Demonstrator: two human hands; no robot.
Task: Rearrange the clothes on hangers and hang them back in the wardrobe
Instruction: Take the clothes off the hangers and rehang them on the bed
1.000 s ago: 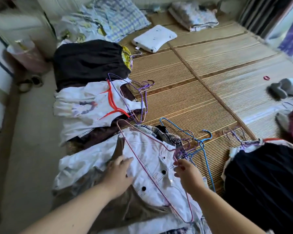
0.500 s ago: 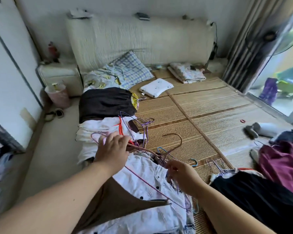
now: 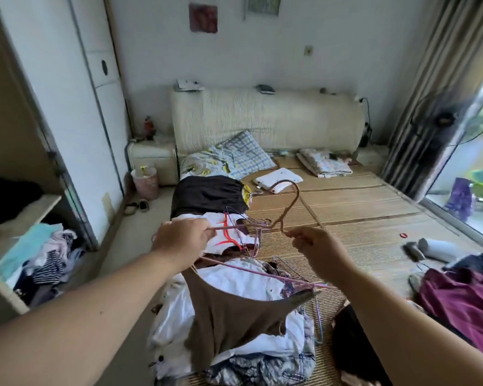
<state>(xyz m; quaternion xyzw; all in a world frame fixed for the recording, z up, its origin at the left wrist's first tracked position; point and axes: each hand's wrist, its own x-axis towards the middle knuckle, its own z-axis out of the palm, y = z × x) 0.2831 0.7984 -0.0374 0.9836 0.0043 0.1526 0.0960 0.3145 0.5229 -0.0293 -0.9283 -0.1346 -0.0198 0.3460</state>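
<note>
- The wardrobe [image 3: 25,218] stands open at my left. Its lower compartment holds a jumble of clothes [image 3: 45,257], and a dark garment lies on the shelf above.
- A clothes pile [image 3: 234,355] lies along the bed's left edge, under my arms. A narrow strip of floor [image 3: 117,246] separates the bed from the wardrobe, and bare mat [image 3: 360,213] stretches away to the right.
- My left hand [image 3: 183,240] grips one arm of the brown hanger [image 3: 298,195]. My right hand [image 3: 318,246] pinches its neck, with the hook standing up just beyond.
- A brown top [image 3: 234,310] hangs beneath both hands, above the pile.
- A pink bin [image 3: 145,181] stands far off by the bedside; I cannot tell what is in it.
</note>
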